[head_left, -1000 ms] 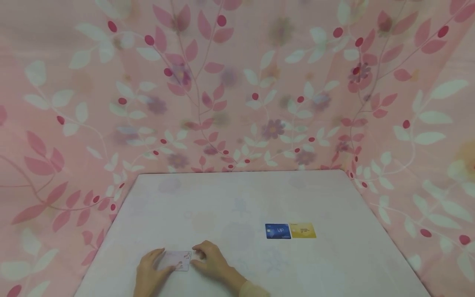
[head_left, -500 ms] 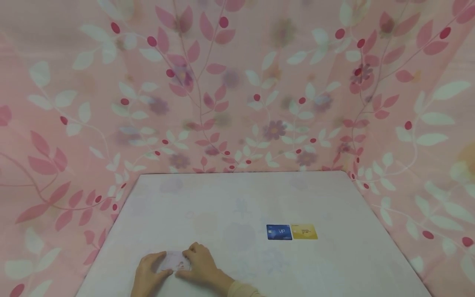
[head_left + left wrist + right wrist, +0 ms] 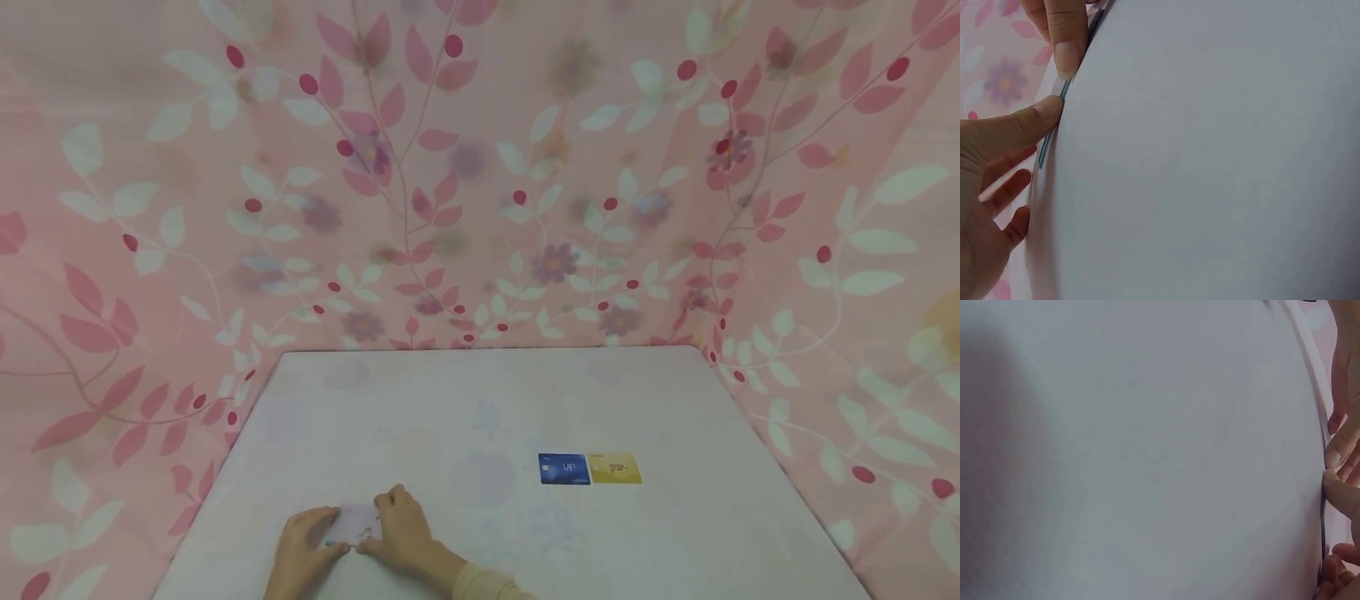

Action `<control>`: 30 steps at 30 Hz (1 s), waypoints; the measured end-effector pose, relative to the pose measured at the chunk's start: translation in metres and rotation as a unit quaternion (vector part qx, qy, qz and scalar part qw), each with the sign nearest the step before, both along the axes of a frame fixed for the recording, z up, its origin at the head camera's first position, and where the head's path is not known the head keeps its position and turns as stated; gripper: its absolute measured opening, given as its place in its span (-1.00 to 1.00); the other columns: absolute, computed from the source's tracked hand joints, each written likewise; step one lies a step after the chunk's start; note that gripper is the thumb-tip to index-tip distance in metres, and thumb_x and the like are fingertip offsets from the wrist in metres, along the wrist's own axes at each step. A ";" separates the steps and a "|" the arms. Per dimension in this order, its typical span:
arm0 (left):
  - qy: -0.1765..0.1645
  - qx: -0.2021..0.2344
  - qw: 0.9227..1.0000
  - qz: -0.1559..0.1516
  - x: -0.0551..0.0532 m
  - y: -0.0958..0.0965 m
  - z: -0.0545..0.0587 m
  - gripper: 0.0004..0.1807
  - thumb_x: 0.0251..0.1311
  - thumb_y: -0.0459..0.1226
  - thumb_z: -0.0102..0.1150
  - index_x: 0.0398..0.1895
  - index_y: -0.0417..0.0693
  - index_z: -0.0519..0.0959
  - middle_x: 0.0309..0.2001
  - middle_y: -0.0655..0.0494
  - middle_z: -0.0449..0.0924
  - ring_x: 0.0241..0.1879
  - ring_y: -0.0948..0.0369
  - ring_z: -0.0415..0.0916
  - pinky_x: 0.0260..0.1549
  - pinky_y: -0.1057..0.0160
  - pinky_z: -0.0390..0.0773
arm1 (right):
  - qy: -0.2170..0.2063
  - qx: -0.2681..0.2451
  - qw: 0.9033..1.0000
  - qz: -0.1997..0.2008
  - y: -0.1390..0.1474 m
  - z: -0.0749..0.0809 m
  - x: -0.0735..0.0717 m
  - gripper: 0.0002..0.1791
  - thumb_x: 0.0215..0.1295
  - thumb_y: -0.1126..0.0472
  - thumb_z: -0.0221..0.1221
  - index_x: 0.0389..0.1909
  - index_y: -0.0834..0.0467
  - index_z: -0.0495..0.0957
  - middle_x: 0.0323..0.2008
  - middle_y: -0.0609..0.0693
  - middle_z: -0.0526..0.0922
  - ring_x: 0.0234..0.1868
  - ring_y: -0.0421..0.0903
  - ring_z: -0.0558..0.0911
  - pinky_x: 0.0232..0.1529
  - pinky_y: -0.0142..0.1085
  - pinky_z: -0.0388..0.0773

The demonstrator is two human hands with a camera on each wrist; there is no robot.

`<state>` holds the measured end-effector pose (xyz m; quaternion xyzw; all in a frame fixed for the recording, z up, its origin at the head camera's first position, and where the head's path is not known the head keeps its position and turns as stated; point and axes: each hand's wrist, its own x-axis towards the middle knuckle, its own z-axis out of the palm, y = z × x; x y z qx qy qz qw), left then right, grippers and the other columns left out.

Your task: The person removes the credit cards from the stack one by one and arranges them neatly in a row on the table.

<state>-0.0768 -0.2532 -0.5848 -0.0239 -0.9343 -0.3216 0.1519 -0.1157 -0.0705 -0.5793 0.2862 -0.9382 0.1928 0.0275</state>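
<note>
The white tabletop (image 3: 675,417) looks smooth, so a light thing pushed sideways on it could skid. The right hand (image 3: 405,529) grips the right end of the pale card (image 3: 354,525), at the tabletop's near left; the left hand (image 3: 295,542) pinches the left end, and in both the thumb is at the near long edge and the fingers reach the far one. The 2 thumbs sit close together, so a bump between them could twist the card; an uneven squeeze could bow it until it springs loose. The blue card (image 3: 564,468) and yellow card (image 3: 616,468) lie side by side, well apart to the right, and look safe from a knock. A bluish edge (image 3: 1047,145) at the left thumb suggests at least 1 more layer, which could slide out of line if the thumbs press harder than the fingers opposite. Whether the pale card clears the tabletop, I cannot tell. Compared with 1.0 s ago, the right hand has moved in from beside the card to cover its right end and part of the print; the left hand is much as it was, and a bluish trace now shows by its thumb.
</note>
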 end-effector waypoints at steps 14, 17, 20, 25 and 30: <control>-0.169 -0.043 0.985 -0.014 -0.013 -0.001 0.015 -0.17 -0.35 -0.21 0.52 0.16 -0.18 0.46 -0.15 -0.31 0.42 -0.14 -0.22 0.38 -0.21 -0.26 0.43 | -0.087 -0.039 0.995 -0.041 -0.006 0.004 -0.004 -0.33 -0.19 -0.19 0.41 -0.08 0.07 0.45 -0.27 -0.17 0.35 -0.33 -0.33 0.34 -0.24 -0.48 0.39; -0.171 -0.043 0.984 -0.015 -0.013 -0.001 0.017 -0.19 -0.35 -0.21 0.52 0.15 -0.13 0.48 -0.15 -0.30 0.41 -0.14 -0.20 0.38 -0.22 -0.25 0.43 | -0.084 -0.041 0.995 -0.044 -0.006 0.003 -0.003 -0.33 -0.20 -0.19 0.42 -0.08 0.05 0.45 -0.28 -0.18 0.34 -0.34 -0.34 0.33 -0.25 -0.49 0.37; -0.172 -0.039 0.984 -0.015 -0.012 0.000 0.018 -0.22 -0.34 -0.21 0.51 0.13 -0.12 0.49 -0.13 -0.32 0.41 -0.13 -0.22 0.37 -0.21 -0.26 0.42 | -0.083 -0.044 0.995 -0.045 -0.006 0.003 -0.002 -0.34 -0.19 -0.18 0.41 -0.08 0.05 0.45 -0.27 -0.18 0.34 -0.33 -0.33 0.33 -0.24 -0.49 0.38; -0.175 -0.031 0.984 -0.015 -0.011 0.000 0.019 -0.24 -0.32 -0.24 0.50 0.12 -0.11 0.49 -0.11 -0.34 0.40 -0.11 -0.23 0.37 -0.21 -0.28 0.41 | -0.096 -0.052 0.993 -0.048 -0.005 0.007 0.000 -0.35 -0.17 -0.16 0.41 -0.06 0.04 0.45 -0.25 -0.16 0.33 -0.30 -0.31 0.35 -0.23 -0.47 0.39; -0.176 -0.029 0.984 -0.015 -0.011 0.000 0.018 -0.25 -0.32 -0.24 0.50 0.11 -0.11 0.49 -0.11 -0.30 0.42 -0.12 -0.20 0.38 -0.22 -0.26 0.41 | -0.099 -0.054 0.992 -0.047 -0.004 0.008 0.002 -0.35 -0.16 -0.16 0.40 -0.05 0.04 0.44 -0.25 -0.17 0.34 -0.32 -0.32 0.33 -0.28 -0.50 0.37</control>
